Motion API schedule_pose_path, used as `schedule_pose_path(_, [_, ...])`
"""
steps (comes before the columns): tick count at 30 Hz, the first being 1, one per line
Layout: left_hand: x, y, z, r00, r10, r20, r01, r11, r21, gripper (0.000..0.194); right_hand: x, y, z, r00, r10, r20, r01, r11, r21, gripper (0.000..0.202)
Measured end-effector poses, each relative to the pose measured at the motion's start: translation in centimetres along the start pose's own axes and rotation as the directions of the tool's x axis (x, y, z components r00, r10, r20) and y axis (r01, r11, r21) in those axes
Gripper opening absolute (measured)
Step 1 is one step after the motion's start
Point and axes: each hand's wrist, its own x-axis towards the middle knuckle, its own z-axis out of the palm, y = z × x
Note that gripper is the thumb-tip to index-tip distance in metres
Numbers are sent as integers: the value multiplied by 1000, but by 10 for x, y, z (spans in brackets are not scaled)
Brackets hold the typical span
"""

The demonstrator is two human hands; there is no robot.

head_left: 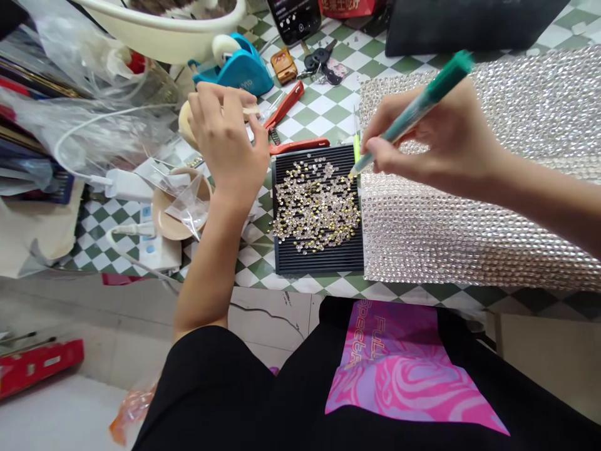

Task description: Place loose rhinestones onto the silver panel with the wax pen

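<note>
My right hand [422, 134] grips a green pen-like tool [413, 113], whose pale tip is at the upper right of a pile of rhinestones [319, 207]. The clear and yellowish stones lie on a black ridged tray [319, 263]. My left hand [230, 138] is raised above the tray's upper left, fingers curled around a pale, rounded object [188, 125] that they partly hide. Under my right hand and forearm spreads a sheet of rhinestones [446, 232]. A thin yellow-green tool [357, 141] lies by the tray's top right corner.
Red-handled pliers [288, 106] lie above the tray, near a blue tape dispenser [246, 69], keys [319, 59] and a phone [295, 19]. At the left are a beige bowl [162, 213], a white power strip [162, 247] with cables and plastic bags [117, 131]. A black box [469, 25] stands at the back.
</note>
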Motion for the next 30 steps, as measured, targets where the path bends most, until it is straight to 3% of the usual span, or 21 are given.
schedule_pose_path(4, [3, -6, 10, 997, -10, -72, 14, 998, 60, 27, -24, 0, -27, 985, 20, -171, -27, 999, -37, 9])
schedule_pose_path(9, [8, -25, 27, 980, 114, -164, -104, 992, 68, 21, -49, 13, -42, 946, 23, -322, -43, 998, -56, 10])
schedule_pose_path(14, [11, -33, 36, 969, 103, -226, -81, 991, 104, 18, -50, 29, -38, 963, 54, -263, -83, 992, -99, 6])
schedule_pose_path(18, [9, -33, 32, 970, 148, -192, -125, 984, 129, 23, -46, 35, -33, 969, 5, -246, -56, 979, -197, 5])
schedule_pose_path(30, [10, -37, 39, 957, 143, -251, -120, 987, 105, 27, -48, 38, -30, 976, -43, -212, -7, 974, -227, 6])
